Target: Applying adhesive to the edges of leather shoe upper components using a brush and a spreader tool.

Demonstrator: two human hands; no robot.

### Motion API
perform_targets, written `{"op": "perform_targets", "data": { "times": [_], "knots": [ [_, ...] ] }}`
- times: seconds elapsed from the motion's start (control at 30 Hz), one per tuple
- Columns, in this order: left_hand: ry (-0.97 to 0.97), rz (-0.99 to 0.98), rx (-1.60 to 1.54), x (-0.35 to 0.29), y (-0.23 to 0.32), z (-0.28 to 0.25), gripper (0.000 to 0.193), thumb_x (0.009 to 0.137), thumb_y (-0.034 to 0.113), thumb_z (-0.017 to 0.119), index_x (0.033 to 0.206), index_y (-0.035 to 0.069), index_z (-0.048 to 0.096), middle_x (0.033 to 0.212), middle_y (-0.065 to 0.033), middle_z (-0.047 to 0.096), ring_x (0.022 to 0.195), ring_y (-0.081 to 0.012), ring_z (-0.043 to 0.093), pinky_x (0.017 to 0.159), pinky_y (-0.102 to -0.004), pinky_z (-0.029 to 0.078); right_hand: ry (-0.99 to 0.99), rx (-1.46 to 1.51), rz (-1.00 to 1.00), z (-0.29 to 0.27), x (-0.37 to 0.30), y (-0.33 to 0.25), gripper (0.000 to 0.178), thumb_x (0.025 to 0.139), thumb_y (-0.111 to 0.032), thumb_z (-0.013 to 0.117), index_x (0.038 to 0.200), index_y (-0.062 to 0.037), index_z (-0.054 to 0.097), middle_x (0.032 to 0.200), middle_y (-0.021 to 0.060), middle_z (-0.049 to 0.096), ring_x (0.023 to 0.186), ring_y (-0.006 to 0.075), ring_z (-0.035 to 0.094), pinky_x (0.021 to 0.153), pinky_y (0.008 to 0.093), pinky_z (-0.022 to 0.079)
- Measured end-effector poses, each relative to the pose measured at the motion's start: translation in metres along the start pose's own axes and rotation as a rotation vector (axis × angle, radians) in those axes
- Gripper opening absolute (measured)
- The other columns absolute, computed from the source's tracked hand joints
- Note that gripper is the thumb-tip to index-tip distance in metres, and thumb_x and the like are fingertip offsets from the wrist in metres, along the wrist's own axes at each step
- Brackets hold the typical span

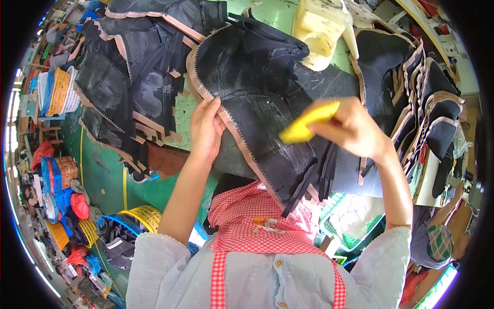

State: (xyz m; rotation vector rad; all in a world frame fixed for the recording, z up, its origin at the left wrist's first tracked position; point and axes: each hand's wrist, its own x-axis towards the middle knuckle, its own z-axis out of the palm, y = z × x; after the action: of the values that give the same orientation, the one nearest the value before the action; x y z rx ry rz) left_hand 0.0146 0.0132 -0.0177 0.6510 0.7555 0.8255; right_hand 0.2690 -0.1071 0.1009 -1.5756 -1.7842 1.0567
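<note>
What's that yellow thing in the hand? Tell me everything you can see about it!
The yellow thing is bright and longish, maybe sponge or folded cloth; blur hides its texture and any separate parts. The right hand grips it at a slant, one end pointing down and left, over the black panel. I can't tell whether it touches the panel.

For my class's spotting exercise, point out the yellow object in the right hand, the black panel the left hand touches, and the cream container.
Yellow object (pixel 302 127), head view: its middle.
Black panel (pixel 256 114), head view: its dark surface.
Cream container (pixel 315 21), head view: its body.
</note>
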Motion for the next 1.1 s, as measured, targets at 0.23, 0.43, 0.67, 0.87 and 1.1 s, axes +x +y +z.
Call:
{"op": "perform_targets", "data": {
  "times": [0.23,0.43,0.67,0.87,1.1],
  "knots": [
    [0.059,0.058,-0.029,0.003,-0.005,-0.001,0.021,0.098,0.010,0.052,0.116,0.001,0.055,0.111,-0.0087,0.064,0.102,-0.0177,0.063,0.091,-0.0305,0.050,-0.040,-0.321,-0.325,0.028,-0.042,0.013,0.026,0.075,-0.001,0.067,0.099,-0.0101,0.064,0.085,0.0079,0.062,0.068,0.0278,0.064,0.058,0.0370,0.052],
    [0.044,-0.031,-0.115,0.003,0.011,0.009,0.018,0.095,0.016,0.054,0.110,0.006,0.058,0.105,-0.0050,0.064,0.098,-0.0164,0.063,0.087,-0.0322,0.049,0.198,0.010,-0.113,0.027,-0.010,0.001,0.015,0.086,-0.003,0.062,0.100,-0.0023,0.068,0.094,0.0099,0.069,0.071,0.0189,0.067,0.063,0.0296,0.051],
    [0.017,-0.050,-0.214,0.018,-0.008,-0.005,0.024,0.095,0.014,0.054,0.117,0.005,0.057,0.116,-0.0083,0.065,0.109,-0.0209,0.062,0.098,-0.0391,0.047,-0.077,-0.402,-0.443,0.058,0.016,0.022,0.037,0.075,-0.010,0.065,0.112,-0.0144,0.070,0.104,0.0046,0.068,0.080,0.0233,0.068,0.065,0.0316,0.052],
    [0.056,0.028,-0.141,0.011,-0.004,0.008,0.019,0.097,0.013,0.053,0.114,0.004,0.056,0.108,-0.0062,0.065,0.101,-0.0175,0.063,0.091,-0.0329,0.049,0.070,-0.417,-0.386,0.053,-0.036,0.006,0.041,0.066,-0.008,0.066,0.107,-0.0119,0.070,0.099,0.0034,0.069,0.071,0.0221,0.066,0.062,0.0306,0.052],
    [0.089,0.018,-0.116,0.011,-0.004,0.011,0.023,0.097,0.015,0.052,0.116,0.004,0.057,0.112,-0.0068,0.064,0.104,-0.0197,0.062,0.094,-0.0345,0.047,0.091,-0.274,-0.370,0.065,-0.073,0.010,0.035,0.067,-0.005,0.070,0.102,-0.0088,0.070,0.089,0.0053,0.069,0.075,0.0230,0.068,0.063,0.0321,0.053]
  ]
}}
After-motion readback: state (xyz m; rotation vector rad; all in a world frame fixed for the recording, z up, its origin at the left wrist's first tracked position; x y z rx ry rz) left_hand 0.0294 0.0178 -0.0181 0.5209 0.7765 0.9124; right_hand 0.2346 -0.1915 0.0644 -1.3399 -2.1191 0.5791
